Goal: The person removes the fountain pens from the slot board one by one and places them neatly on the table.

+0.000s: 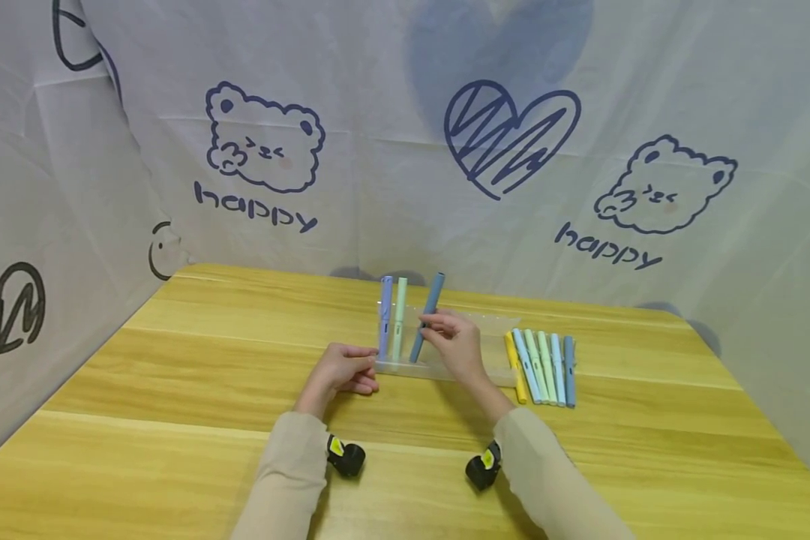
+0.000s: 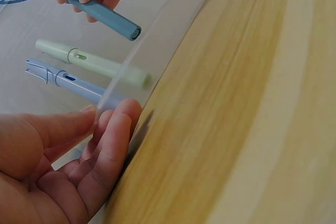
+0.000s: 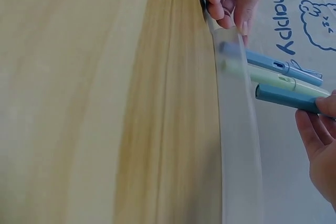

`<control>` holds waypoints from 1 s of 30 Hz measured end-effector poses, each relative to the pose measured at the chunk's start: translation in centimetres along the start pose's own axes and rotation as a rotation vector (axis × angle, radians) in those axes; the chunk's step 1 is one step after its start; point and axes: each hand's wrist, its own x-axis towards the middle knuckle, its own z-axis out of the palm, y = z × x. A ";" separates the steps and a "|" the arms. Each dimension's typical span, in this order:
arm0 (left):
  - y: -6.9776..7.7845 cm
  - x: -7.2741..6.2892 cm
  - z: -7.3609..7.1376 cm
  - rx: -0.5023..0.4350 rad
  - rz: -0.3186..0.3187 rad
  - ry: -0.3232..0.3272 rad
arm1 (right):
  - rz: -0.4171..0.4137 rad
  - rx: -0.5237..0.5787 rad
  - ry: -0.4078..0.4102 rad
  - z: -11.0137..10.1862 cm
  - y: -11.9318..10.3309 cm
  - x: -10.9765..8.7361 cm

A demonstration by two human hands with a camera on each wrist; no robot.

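A clear plastic pen holder point(image 1: 445, 371) with a low front lip stands on the table. My left hand point(image 1: 343, 369) pinches its left end between thumb and fingers, as the left wrist view shows. A lavender-blue pen point(image 1: 385, 315) and a pale green pen point(image 1: 399, 319) stand side by side in the holder, their lower ends behind the frosted lip point(image 3: 239, 145). Between thumb and fingers, my right hand point(image 1: 459, 349) holds a dark teal-blue pen point(image 2: 110, 15). That pen leans to the right, its lower end above the lip and apart from the green pen.
Right of the holder lies a row of several pens: a yellow pen point(image 1: 516, 367) nearest it, light blue and green ones, and a dark blue pen point(image 1: 570, 371) at the far end. Behind the wooden table point(image 1: 175, 360) hangs a white cloth point(image 1: 378, 172) with drawings.
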 end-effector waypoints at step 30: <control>-0.2 0.2 -0.1 -0.008 -0.002 -0.017 | 0.112 -0.021 -0.015 -2.9 -1.5 -1.0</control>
